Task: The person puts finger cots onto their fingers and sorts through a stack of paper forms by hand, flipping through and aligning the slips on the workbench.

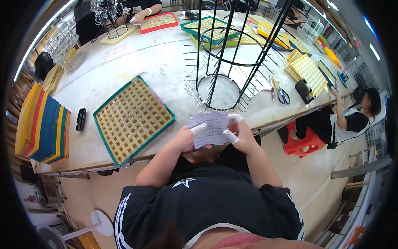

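A fanned stack of printed paper slips is held in front of my body, just over the table's near edge. My left hand grips the slips from the left, its white-covered thumb lying on top. On the right side, my right hand has its fingers curled at the edge of the slips, white covers on its fingertips. Beyond the slips stands a tall black wire rack with rings and many short prongs. To the left lies a green-rimmed tray with a beige grid of square cells, some holding small shiny pieces.
Stacked coloured trays stand at the left edge beside a black stapler-like object. Scissors, pens and yellow grid trays lie to the right. One person sits on a red stool; another person's hand works across the table.
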The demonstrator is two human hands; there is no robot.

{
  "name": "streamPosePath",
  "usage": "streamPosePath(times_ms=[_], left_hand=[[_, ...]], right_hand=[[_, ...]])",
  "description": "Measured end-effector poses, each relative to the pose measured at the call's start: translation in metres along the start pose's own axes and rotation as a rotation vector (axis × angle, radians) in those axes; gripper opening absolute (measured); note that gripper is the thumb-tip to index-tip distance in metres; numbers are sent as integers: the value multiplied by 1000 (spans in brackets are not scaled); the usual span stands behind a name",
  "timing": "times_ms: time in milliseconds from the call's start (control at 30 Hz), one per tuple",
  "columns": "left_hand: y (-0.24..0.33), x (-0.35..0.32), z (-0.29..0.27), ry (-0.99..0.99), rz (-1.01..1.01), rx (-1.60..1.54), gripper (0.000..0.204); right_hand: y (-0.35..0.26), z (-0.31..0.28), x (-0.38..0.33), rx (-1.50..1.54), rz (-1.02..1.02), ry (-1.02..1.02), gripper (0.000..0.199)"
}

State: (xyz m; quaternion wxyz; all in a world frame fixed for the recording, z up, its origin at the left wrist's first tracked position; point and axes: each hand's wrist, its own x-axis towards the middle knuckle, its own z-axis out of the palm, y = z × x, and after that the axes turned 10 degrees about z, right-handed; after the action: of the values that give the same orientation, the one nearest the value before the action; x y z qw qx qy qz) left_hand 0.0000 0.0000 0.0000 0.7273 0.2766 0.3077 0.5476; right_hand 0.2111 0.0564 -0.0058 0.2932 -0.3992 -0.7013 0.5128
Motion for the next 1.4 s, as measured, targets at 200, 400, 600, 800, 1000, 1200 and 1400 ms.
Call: streamPosePath(times_ms=[200, 400, 600, 800, 1000, 1200, 1400], left_hand=[[-12, 9, -18, -142, -24, 35, 33], [-13, 8, -16, -164, 1, 125, 33], [-20, 10, -17, -111, 32, 95, 36], [-21, 11, -21, -81, -41, 176, 40], [-12, 9, -12, 2, -84, 148, 39], [-17, 12, -18, -77, -54, 157, 39], [-19, 6, -18, -62, 43, 98, 41]], right_hand=[[9, 21, 21, 14, 38, -150, 33], [15, 19, 23, 159, 183, -233, 30], [21, 12, 21, 298, 138, -211, 28], [18, 7, 23, 377, 152, -201, 27], [14, 13, 29, 408, 151, -218, 27], [16, 13, 25, 376, 144, -219, 30], [23, 10, 26, 380, 131, -191, 30]])
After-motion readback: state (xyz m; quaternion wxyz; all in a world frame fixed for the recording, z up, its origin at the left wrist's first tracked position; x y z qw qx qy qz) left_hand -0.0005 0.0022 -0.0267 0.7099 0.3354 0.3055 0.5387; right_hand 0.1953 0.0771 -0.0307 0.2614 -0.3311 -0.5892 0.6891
